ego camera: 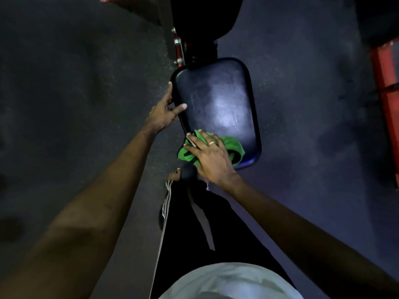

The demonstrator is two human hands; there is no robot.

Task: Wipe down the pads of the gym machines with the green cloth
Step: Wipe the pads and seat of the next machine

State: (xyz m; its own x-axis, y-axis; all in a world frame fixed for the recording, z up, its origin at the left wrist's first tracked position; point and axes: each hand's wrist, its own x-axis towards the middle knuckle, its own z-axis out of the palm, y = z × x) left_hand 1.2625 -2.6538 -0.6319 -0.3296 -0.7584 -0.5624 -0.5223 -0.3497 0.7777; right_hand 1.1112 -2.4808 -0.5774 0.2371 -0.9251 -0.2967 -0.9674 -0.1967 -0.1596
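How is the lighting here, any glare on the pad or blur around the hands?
Head view: dim overall, the floor nearly black; a pale bluish glare patch on the seat pad above the green cloth; the left hand and right hand look fairly sharp; the wide-angle lens stretches both forearms toward the lower corners.

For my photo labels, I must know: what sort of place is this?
Probably a gym. A dark padded seat, a red machine frame and a speckled rubber floor show it; the right hand presses a green cloth onto the seat.
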